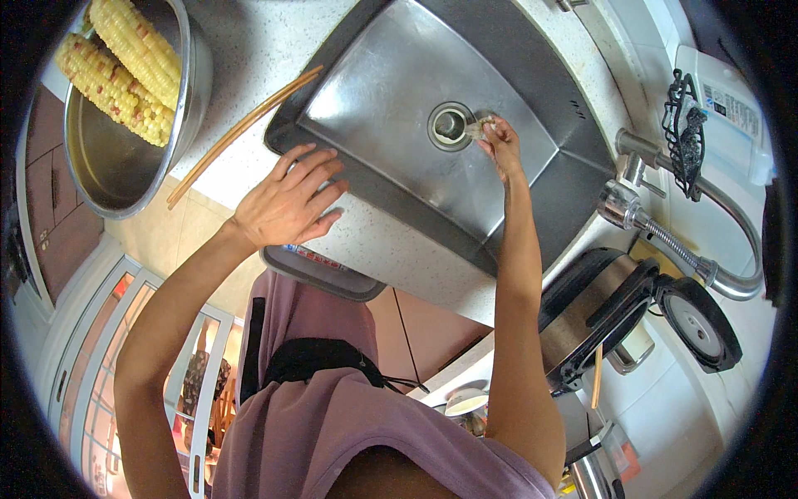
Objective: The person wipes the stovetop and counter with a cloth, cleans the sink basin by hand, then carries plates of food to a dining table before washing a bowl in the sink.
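Observation:
My right hand (504,148) reaches down into the stainless steel sink (399,81). Its fingertips pinch a small, pale, wet-looking scrap (477,130) at the rim of the round drain (450,126). What the scrap is, I cannot tell. My left hand (293,198) is at the sink's front edge above the speckled countertop (386,240). It holds nothing, and its fingers are spread. Just beyond it, a pair of wooden chopsticks (240,134) lies across the counter, tips over the sink's rim.
A steel bowl (118,181) with cooked corn cobs (118,87) stands at the far left. Right of the sink are a chrome faucet (623,206) with a flexible hose, a black wire rack (682,137) and an open rice cooker (592,299). A grey-rimmed bin (324,274) hangs below the counter edge.

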Tool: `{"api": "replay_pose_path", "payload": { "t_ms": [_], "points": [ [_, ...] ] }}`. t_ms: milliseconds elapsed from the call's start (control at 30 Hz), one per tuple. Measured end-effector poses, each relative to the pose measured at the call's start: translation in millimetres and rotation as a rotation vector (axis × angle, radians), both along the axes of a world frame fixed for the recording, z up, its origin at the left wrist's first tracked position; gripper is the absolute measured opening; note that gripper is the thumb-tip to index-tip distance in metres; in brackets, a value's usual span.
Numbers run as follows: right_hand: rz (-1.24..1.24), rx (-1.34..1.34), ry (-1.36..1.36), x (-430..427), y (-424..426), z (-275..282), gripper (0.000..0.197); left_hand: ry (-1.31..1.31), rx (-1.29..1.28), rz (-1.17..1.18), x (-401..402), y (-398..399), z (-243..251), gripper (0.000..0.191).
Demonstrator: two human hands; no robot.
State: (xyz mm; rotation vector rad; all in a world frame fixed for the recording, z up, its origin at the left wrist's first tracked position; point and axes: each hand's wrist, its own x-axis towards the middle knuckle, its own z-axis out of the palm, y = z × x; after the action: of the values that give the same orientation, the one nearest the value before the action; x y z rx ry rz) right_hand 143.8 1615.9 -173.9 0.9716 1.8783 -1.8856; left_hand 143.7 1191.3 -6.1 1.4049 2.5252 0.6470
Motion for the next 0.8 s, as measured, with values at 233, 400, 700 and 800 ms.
{"api": "replay_pose_path", "payload": {
  "t_ms": [233, 400, 700, 800],
  "points": [
    [0.108, 0.202, 0.074, 33.0, 25.3, -16.6, 0.019, 0.003, -0.014, -0.008, -0.1, 1.6, 2.0, 0.036],
    [0.279, 0.689, 0.24, 43.4, 31.4, -38.0, 0.017, -0.004, -0.019, -0.011, -2.0, 3.0, 4.5, 0.034],
    [0.371, 0.97, 0.348, 54.0, -6.5, -7.1, 0.026, -0.015, -0.026, -0.001, -1.7, 2.3, 4.2, 0.033],
    [0.594, 1.088, 0.448, 61.8, 1.0, -3.0, 0.023, -0.005, -0.01, 0.004, -1.0, 2.3, 4.2, 0.033]
  ]
}}
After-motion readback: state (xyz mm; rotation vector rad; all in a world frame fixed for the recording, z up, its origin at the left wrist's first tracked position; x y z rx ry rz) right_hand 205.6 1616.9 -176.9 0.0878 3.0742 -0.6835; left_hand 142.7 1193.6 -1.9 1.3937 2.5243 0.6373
